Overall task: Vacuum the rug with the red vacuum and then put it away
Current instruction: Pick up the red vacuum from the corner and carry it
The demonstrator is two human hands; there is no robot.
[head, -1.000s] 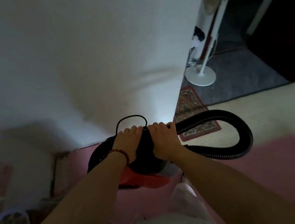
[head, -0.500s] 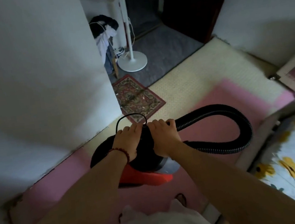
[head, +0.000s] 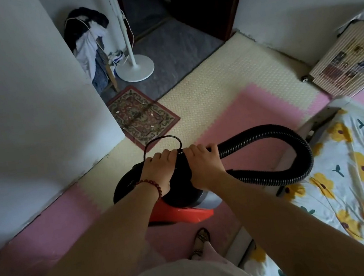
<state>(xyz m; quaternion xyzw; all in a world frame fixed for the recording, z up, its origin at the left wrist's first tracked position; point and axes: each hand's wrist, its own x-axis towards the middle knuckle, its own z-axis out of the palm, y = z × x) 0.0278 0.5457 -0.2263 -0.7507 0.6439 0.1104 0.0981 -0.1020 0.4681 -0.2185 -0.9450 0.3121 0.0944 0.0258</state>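
Observation:
The red vacuum [head: 181,216], black on top with a red base, hangs in front of me above the pink floor mat [head: 249,115]. My left hand [head: 157,170] and my right hand [head: 202,162] both grip its top, side by side. Its black ribbed hose [head: 301,144] loops out to the right and back to the body. A thin black cord [head: 163,139] arcs up behind my left hand. The small patterned rug [head: 141,115] lies on the floor ahead, by the wall corner, with light bits scattered on it.
A white wall [head: 21,88] fills the left. A white fan stand [head: 134,69] and a chair with clothes [head: 89,41] stand beyond the rug. A bed with flowered sheet [head: 353,174] is on the right, a suitcase [head: 346,65] behind it. My sandalled foot [head: 200,238] shows below.
My view has swung to the right, away from the wall, and the rug, bed and suitcase have come into sight. Both hands keep the same grip on the vacuum.

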